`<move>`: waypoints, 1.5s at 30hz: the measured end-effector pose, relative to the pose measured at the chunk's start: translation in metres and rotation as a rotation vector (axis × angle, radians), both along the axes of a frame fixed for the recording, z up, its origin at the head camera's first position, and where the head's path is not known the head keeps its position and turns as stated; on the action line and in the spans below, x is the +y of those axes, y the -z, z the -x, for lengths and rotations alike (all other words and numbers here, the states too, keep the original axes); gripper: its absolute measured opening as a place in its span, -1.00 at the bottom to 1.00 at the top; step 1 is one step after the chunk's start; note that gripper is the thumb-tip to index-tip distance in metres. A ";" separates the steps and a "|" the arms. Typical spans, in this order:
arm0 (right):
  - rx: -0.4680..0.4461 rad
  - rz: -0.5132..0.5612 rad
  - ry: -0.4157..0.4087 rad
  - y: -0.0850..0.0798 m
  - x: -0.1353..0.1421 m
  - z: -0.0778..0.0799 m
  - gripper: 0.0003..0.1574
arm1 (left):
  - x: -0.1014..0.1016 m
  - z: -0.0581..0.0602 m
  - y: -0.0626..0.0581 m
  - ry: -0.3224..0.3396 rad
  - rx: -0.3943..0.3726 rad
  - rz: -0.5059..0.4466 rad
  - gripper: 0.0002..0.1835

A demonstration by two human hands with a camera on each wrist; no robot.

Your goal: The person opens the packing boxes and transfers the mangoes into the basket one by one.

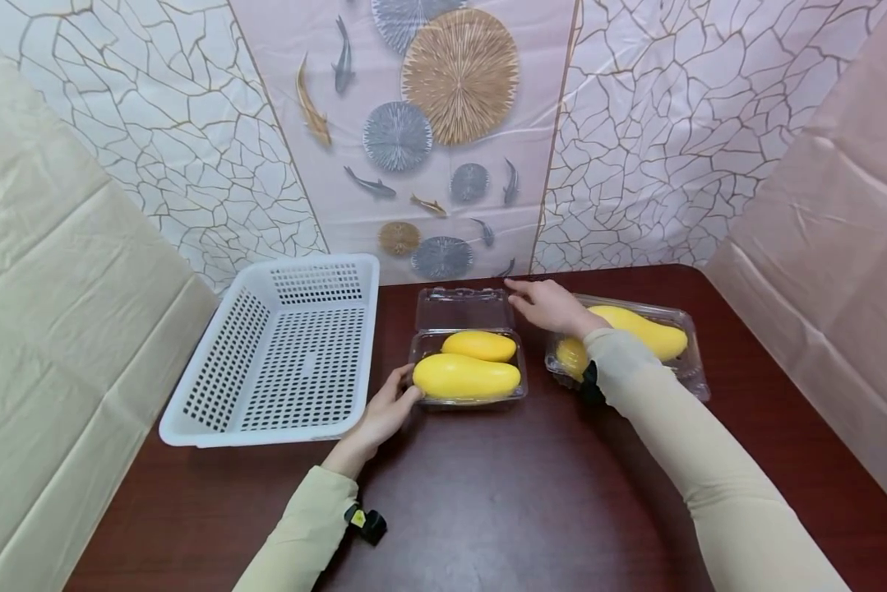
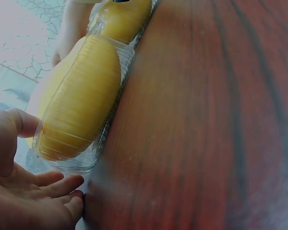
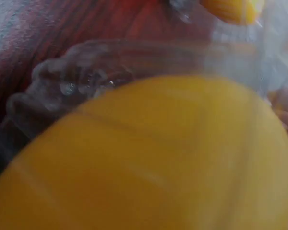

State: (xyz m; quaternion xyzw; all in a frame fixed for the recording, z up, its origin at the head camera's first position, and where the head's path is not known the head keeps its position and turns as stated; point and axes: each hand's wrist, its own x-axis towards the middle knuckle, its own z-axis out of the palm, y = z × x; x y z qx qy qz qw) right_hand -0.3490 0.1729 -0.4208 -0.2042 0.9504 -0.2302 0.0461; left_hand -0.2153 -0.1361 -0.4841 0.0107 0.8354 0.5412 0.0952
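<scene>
Two yellow mangoes (image 1: 467, 376) lie side by side in a clear plastic clamshell box (image 1: 520, 386), whose lid (image 1: 464, 310) is folded back toward the wall. At the box's left end is my left hand (image 1: 385, 415); in the left wrist view its thumb (image 2: 25, 123) touches the rim and its loosely extended fingers lie low beside the end wall. My right hand (image 1: 550, 306) reaches over the table with fingertips right at the lid's right edge. Beneath that forearm a second clear box (image 1: 695, 378) holds yellow mangoes (image 1: 646, 331), partly hidden by the sleeve.
A white perforated plastic basket (image 1: 372, 329) stands on the left of the dark red-brown table (image 1: 480, 493). A patterned wall covering (image 1: 443, 205) rises behind the table, and pale fabric panels (image 1: 820, 247) flank both sides.
</scene>
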 end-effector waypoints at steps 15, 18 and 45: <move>0.060 -0.267 -0.138 0.002 -0.008 -0.010 -0.51 | 0.002 0.001 0.002 -0.002 -0.005 0.003 -0.30; 0.083 -0.297 -0.169 0.002 -0.010 -0.016 -0.52 | 0.002 0.001 0.003 -0.003 -0.013 0.003 -0.30; -0.131 -0.147 0.059 -0.005 -0.018 -0.090 -0.47 | 0.002 0.000 0.002 -0.014 -0.011 0.003 -0.29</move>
